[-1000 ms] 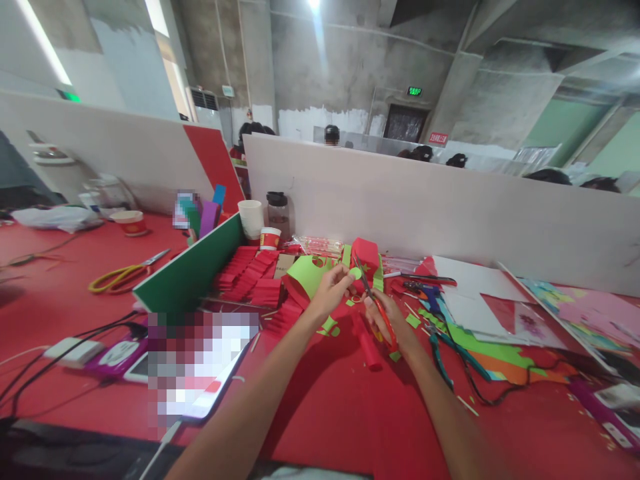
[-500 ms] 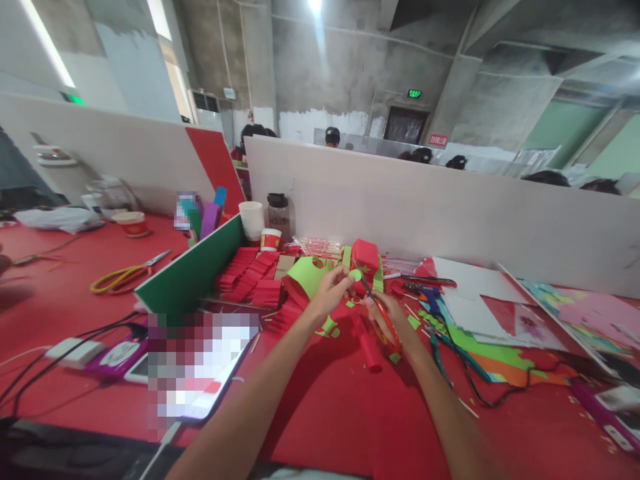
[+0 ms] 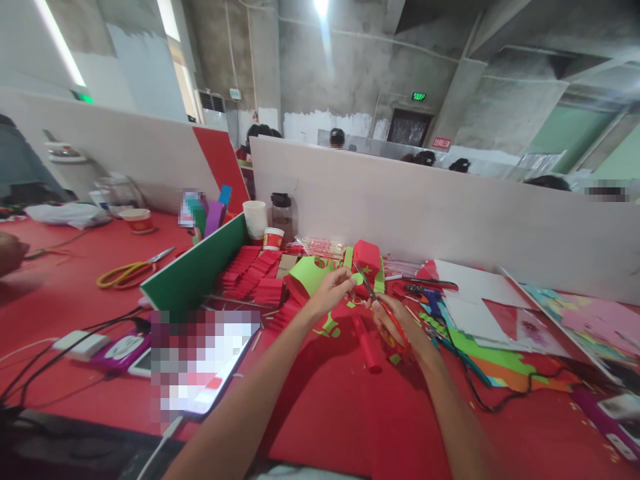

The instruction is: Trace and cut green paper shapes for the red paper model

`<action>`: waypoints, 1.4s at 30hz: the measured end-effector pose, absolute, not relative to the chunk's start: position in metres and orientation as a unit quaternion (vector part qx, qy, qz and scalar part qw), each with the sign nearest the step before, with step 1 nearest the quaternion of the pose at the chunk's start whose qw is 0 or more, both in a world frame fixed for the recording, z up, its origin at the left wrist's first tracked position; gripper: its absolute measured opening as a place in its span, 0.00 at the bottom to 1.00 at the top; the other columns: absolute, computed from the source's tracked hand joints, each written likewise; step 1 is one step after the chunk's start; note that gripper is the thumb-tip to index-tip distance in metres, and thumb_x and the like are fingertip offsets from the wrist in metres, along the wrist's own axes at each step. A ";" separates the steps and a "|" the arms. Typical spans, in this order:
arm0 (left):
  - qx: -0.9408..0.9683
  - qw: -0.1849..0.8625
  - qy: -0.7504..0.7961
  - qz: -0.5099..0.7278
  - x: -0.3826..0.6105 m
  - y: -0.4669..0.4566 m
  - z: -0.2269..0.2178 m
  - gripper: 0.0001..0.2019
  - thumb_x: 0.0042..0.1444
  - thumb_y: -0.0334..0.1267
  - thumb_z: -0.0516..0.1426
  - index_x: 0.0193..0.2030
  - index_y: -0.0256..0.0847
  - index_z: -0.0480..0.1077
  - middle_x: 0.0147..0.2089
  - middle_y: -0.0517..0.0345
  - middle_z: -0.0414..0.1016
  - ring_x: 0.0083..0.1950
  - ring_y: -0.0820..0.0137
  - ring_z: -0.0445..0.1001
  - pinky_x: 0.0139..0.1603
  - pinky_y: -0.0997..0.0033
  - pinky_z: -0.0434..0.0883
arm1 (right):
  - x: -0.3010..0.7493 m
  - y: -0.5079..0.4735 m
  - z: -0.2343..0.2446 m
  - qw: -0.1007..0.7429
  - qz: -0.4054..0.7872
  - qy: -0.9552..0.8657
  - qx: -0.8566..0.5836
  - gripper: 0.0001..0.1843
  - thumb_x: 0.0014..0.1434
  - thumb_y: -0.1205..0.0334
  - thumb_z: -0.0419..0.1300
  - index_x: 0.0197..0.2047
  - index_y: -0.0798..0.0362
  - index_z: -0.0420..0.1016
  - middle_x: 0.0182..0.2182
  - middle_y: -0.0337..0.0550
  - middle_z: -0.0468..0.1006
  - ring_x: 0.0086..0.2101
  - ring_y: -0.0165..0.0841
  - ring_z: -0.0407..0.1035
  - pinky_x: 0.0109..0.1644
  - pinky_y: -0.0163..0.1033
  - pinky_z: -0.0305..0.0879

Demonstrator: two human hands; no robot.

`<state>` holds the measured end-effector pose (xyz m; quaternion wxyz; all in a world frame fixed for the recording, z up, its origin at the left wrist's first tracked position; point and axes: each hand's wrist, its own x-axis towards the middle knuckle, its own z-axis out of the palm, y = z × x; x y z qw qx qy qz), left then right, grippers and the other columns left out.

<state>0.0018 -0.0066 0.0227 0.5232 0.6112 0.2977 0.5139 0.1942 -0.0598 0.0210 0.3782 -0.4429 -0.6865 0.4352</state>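
Note:
Pinched in the fingers of my left hand [image 3: 336, 291] is a small light-green paper disc [image 3: 359, 279]. My right hand [image 3: 389, 319] is closed round the orange handles of a pair of scissors [image 3: 399, 325], whose blades reach up to the disc's right edge. Below the hands, a rolled red paper tube [image 3: 367, 347] lies on the red table, with green paper scraps [image 3: 327, 327] to its left. Behind my left hand is a curved green paper sheet [image 3: 309, 275] with holes cut in it. A red paper box shape [image 3: 367, 257] stands just beyond the scissors.
Stacks of folded red paper [image 3: 250, 270] lie to the left by a green divider [image 3: 195, 263]. A tablet [image 3: 220, 363] with a lit screen is near my left forearm. Teal-handled pliers [image 3: 470, 360] and coloured sheets lie right. A co-worker's hand [image 3: 11, 253] shows at far left.
The scissors and my right hand have shifted slightly to the right and turned a little, blades still at the disc. The view has moved slightly; my left hand keeps its pinch.

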 end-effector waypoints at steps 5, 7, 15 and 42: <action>0.617 0.526 0.297 0.504 0.001 -0.004 0.021 0.11 0.54 0.44 0.59 0.31 0.41 0.63 0.22 0.65 0.69 0.24 0.75 0.67 0.30 0.74 0.64 | 0.195 -0.061 0.023 0.379 0.438 -0.686 -0.441 0.24 0.62 0.38 0.57 0.46 0.51 0.72 0.18 0.31 0.61 0.16 0.26 0.51 0.17 0.32 0.51; 0.619 0.528 0.296 0.501 0.000 -0.004 0.021 0.11 0.55 0.44 0.59 0.31 0.40 0.64 0.22 0.65 0.70 0.24 0.75 0.68 0.30 0.74 0.64 | 0.196 -0.060 0.023 0.379 0.433 -0.690 -0.440 0.24 0.61 0.38 0.58 0.45 0.51 0.73 0.19 0.32 0.62 0.16 0.26 0.51 0.17 0.32 0.51; 0.618 0.531 0.294 0.500 0.000 -0.004 0.022 0.10 0.54 0.43 0.58 0.30 0.40 0.64 0.22 0.65 0.69 0.24 0.75 0.66 0.30 0.75 0.63 | 0.201 -0.055 0.023 0.366 0.413 -0.701 -0.453 0.23 0.60 0.40 0.61 0.43 0.53 0.74 0.21 0.33 0.64 0.18 0.26 0.55 0.18 0.31 0.53; 0.681 0.516 0.271 0.443 -0.008 0.002 0.017 0.13 0.58 0.46 0.58 0.31 0.39 0.63 0.24 0.64 0.69 0.27 0.75 0.67 0.34 0.73 0.64 | 0.224 -0.053 0.021 0.302 0.444 -0.731 -0.420 0.29 0.60 0.32 0.53 0.48 0.49 0.72 0.21 0.34 0.63 0.18 0.29 0.55 0.20 0.34 0.52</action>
